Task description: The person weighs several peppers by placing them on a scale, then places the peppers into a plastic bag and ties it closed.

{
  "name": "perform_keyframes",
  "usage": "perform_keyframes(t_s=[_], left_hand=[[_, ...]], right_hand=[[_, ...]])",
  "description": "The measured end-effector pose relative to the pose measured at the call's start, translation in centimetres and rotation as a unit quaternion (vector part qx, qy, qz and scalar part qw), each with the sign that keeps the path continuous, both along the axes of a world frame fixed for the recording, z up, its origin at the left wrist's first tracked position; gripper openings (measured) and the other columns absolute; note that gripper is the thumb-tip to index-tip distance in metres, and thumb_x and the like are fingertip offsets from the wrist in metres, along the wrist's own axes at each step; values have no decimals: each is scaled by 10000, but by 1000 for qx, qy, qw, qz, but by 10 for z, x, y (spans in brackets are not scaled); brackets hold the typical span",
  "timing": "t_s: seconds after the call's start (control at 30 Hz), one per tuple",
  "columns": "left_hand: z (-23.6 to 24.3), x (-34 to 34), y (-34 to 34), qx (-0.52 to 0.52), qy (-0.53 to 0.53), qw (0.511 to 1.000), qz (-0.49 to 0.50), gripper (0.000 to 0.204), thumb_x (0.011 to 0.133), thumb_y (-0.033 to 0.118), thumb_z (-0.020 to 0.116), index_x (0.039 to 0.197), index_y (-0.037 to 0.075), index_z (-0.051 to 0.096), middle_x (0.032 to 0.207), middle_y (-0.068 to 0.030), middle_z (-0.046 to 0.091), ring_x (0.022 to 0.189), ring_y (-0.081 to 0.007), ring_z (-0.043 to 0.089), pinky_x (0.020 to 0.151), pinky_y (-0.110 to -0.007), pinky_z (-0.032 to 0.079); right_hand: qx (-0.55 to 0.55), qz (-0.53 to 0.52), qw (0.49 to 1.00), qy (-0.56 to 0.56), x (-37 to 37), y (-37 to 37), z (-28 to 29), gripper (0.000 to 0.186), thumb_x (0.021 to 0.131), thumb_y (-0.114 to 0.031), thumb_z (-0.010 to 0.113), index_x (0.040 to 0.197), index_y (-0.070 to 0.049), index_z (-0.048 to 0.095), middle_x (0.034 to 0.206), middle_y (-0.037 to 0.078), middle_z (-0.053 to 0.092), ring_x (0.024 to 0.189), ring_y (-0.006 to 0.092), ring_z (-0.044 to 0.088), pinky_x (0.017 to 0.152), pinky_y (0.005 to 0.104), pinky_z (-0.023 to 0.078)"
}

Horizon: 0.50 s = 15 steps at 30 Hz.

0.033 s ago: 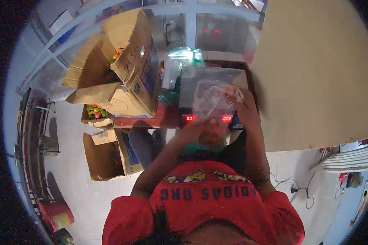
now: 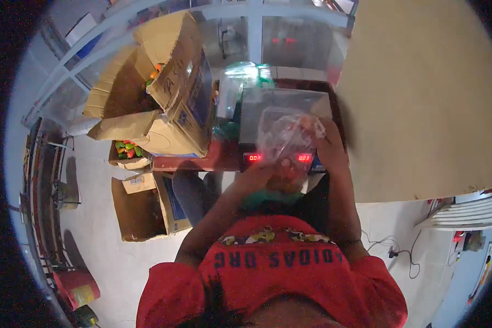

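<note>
A clear plastic bag (image 2: 279,126) is stretched between my two hands, in front of and partly over a scale (image 2: 284,98) with a grey top and red lit digits. My right hand (image 2: 328,142) is closed on the bag's upper right part, its fingers bunching the film. Lower down, at the near side of the scale, my left hand (image 2: 257,175) is closed on the bag's lower left side; its fingertips are partly blurred. Reddish-orange contents (image 2: 287,177) show dimly through the lower bag, too unclear to name. Something green (image 2: 273,199) lies below it at my lap.
At left stands an open cardboard box (image 2: 175,128) with orange and green peppers (image 2: 157,71) inside. Below it are a smaller box of peppers (image 2: 127,150) and another open carton (image 2: 136,213). Clear and green plastic bags (image 2: 229,98) lie beside the scale. A large tan board (image 2: 426,104) fills the right.
The lower bag has shifted slightly, and its reddish contents show more clearly beside my left hand. Both hands stay nearly in place.
</note>
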<state>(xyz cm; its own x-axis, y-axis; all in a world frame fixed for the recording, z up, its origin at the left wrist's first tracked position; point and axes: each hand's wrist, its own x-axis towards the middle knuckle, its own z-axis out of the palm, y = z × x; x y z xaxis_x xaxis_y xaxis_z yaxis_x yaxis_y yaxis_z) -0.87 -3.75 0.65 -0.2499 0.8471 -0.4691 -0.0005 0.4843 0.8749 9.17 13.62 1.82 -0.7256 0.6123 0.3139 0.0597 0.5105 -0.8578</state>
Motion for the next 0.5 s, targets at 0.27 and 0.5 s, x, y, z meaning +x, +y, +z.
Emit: perform_keyframes(t_s=[0.27, 0.5], left_hand=[[-36, -12, 7, 131, -171, 974, 70, 408, 955, 354, 509, 1235, 58, 521, 1023, -43, 619, 932, -141, 598, 821, -297, 486], [-89, -15, 11, 230, -173, 957, 28, 312, 944, 261, 511, 1146, 28, 553, 914, -36, 603, 843, -159, 602, 761, -300, 497]], right_hand=[[46, -95, 994, -15, -14, 10, 6, 292, 923, -247, 546, 1080, -17, 633, 965, 60, 624, 931, 174, 580, 856, 291, 436], [-122, -66, 989, 40, -5, 25, 12, 419, 975, -341, 418, 893, -5, 653, 792, 40, 573, 727, 108, 484, 687, 248, 384]])
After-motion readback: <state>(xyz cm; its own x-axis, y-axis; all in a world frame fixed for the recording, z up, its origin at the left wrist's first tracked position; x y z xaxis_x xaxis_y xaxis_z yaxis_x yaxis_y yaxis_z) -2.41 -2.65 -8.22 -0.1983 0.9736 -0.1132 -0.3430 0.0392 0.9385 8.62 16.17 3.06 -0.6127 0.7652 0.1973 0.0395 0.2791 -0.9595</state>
